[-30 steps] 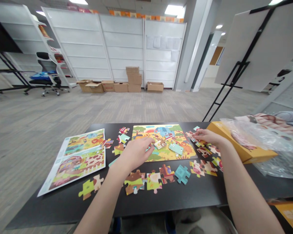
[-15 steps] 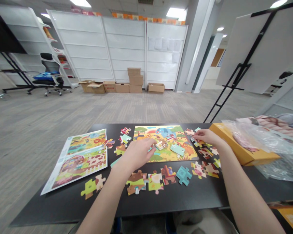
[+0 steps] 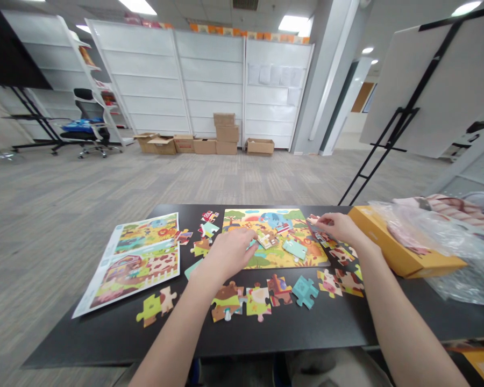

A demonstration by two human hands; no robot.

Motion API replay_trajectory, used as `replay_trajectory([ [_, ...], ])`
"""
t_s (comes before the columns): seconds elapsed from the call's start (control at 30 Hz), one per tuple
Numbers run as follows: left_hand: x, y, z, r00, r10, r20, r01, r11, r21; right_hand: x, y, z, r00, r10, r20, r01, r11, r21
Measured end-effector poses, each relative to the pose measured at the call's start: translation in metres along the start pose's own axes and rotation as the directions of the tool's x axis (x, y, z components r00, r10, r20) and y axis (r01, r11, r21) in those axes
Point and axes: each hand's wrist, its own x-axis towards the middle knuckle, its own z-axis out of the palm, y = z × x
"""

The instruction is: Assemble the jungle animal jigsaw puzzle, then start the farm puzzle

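Note:
My left hand [image 3: 234, 248] rests over the left half of a yellow animal-picture puzzle board [image 3: 250, 261], thumb and index finger apart. Near its fingertips lie a cream-and-brown puzzle piece [image 3: 268, 240] and a pale teal piece [image 3: 294, 248], loose on the board. At the board's right edge, my right hand [image 3: 337, 228] has its fingertips closed on a brown-and-pink puzzle piece [image 3: 313, 219]. Its fingers partly cover other pieces there. Brown-and-white pieces [image 3: 342, 255] lie just below that hand.
A printed picture sheet [image 3: 135, 263] lies on the black table [image 3: 242, 336] at left. More pieces, including a teal one [image 3: 305, 292], lie along the front. A yellow box [image 3: 411, 252] with clear plastic wrap [image 3: 463, 269] stands at right. Behind are cardboard boxes [image 3: 226, 141].
My right hand has shifted slightly up and away, its fingertips now at the brown-and-pink piece. My left hand stays over the board. The whole view has moved a little.

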Motion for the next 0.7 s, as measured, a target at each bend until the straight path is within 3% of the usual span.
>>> replay_trajectory([
  [0.1, 0.005, 0.005, 0.007, 1.000, -0.020, 0.012, 0.020, 1.000, 0.020, -0.002, -0.033, 0.007, 0.984, -0.172, -0.042, 0.172, 0.985, 0.002],
  [0.2, 0.012, 0.010, 0.017, 0.999, -0.014, 0.030, 0.012, 0.999, 0.052, -0.007, -0.064, 0.014, 0.936, -0.351, 0.036, 0.347, 0.935, 0.080],
  [0.27, 0.018, 0.013, 0.026, 1.000, -0.021, 0.014, 0.020, 0.998, 0.060, -0.011, -0.074, 0.017, 0.913, -0.398, 0.093, 0.388, 0.915, 0.114],
  [0.5, 0.030, 0.023, 0.051, 0.999, -0.049, -0.021, 0.050, 0.997, 0.060, -0.022, -0.076, 0.009, 0.889, -0.361, 0.282, 0.359, 0.932, 0.061],
  [0.7, 0.033, 0.023, 0.054, 1.000, -0.028, 0.006, 0.028, 1.000, 0.012, -0.027, -0.087, 0.005, 0.856, -0.370, 0.361, 0.379, 0.924, 0.049],
])
